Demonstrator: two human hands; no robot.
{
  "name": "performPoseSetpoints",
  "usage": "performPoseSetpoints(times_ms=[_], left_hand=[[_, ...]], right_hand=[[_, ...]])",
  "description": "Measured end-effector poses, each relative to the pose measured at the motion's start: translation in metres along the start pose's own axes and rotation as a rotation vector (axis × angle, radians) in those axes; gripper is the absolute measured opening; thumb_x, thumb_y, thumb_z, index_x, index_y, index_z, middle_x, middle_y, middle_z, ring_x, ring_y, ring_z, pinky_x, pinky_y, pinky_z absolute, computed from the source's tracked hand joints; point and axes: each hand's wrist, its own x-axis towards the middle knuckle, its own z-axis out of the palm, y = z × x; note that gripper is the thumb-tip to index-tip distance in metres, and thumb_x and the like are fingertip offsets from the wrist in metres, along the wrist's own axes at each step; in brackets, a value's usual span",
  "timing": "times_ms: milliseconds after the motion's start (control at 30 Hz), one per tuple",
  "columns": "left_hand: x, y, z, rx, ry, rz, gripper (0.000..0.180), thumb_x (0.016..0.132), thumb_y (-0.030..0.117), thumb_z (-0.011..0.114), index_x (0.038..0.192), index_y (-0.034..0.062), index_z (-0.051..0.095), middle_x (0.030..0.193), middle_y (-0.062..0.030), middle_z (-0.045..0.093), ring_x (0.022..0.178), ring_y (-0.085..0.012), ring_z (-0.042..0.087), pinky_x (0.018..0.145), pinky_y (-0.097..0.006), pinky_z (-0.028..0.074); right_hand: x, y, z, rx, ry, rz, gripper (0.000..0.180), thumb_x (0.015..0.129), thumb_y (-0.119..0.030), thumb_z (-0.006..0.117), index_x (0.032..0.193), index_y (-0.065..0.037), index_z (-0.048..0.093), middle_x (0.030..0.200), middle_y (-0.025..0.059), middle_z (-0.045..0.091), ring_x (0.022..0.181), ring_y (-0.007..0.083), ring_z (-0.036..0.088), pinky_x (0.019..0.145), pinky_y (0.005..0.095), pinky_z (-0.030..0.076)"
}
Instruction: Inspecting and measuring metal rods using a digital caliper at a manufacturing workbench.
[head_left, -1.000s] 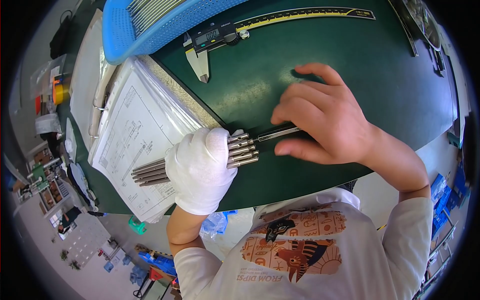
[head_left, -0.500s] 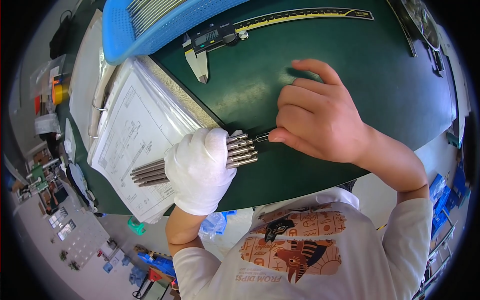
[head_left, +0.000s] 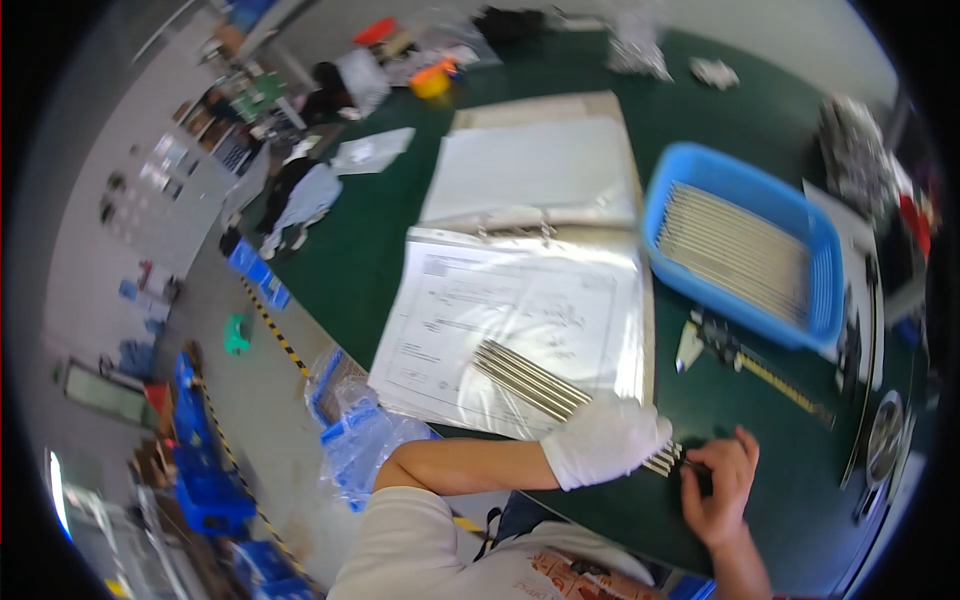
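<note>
My left hand (head_left: 608, 438), in a white glove, is closed around a bundle of several thin metal rods (head_left: 528, 380). Their longer ends reach out over the drawing page, and the short ends stick out on the right of the glove. Bare, my right hand (head_left: 722, 488) is right beside those short ends, with thumb and fingers curled together. Whatever sits between its fingertips is too small and blurred to name. Below the rods lies an open ring binder (head_left: 530, 160) with a technical drawing (head_left: 480, 310) in a clear sleeve.
A blue plastic basket (head_left: 655, 215) filled with similar rods stands right of the binder. In front of it lies a digital caliper (head_left: 735, 355). An orange-yellow tape roll (head_left: 432, 82) and plastic bags are at the back of the green table (head_left: 345, 270).
The view has swung to the left, so binder and basket now show fully. My left hand still grips the rods, and my right hand stays by their short ends.
</note>
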Motion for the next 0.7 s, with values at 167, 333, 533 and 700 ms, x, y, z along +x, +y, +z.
performPoseSetpoints(times_ms=[167,333,533,700], left_hand=[[0.003,0.010,0.007,0.015,0.016,-0.020,0.013,0.076,0.020,0.056,0.079,0.0072,0.055,0.066,-0.0072,0.057,0.063,-0.0248,0.063,0.053,-0.040,0.049],[0.004,0.005,0.011,0.003,0.014,-0.023,0.012,0.075,0.018,0.058,0.080,0.0072,0.057,0.069,-0.0086,0.059,0.064,-0.0261,0.064,0.053,-0.040,0.050],[0.004,0.003,0.009,-0.007,-0.013,-0.044,0.012,0.075,0.018,0.058,0.081,0.0067,0.057,0.069,-0.0096,0.060,0.065,-0.0278,0.064,0.054,-0.041,0.051],[0.002,0.002,0.007,0.009,-0.023,-0.020,0.013,0.075,0.018,0.059,0.080,0.0065,0.056,0.068,-0.0089,0.059,0.064,-0.0266,0.064,0.051,-0.041,0.050]], right_hand=[[-0.004,0.005,-0.011,-0.034,-0.075,-0.040,0.018,0.070,-0.006,0.066,0.086,-0.005,0.060,0.079,0.0084,0.058,0.075,0.0261,0.056,0.100,0.0476,0.032],[-0.003,0.008,-0.006,-0.060,-0.033,0.018,0.018,0.068,-0.002,0.064,0.083,-0.005,0.054,0.076,0.0078,0.052,0.073,0.0261,0.053,0.100,0.0454,0.032],[-0.002,0.013,-0.012,-0.133,-0.013,-0.152,0.026,0.081,-0.013,0.063,0.105,-0.003,0.059,0.106,0.0149,0.062,0.084,0.0296,0.062,0.089,0.0445,0.044],[-0.002,0.004,-0.008,-0.056,-0.027,-0.080,0.015,0.083,-0.009,0.063,0.096,-0.002,0.061,0.092,0.0123,0.063,0.085,0.0294,0.060,0.096,0.0461,0.038]])
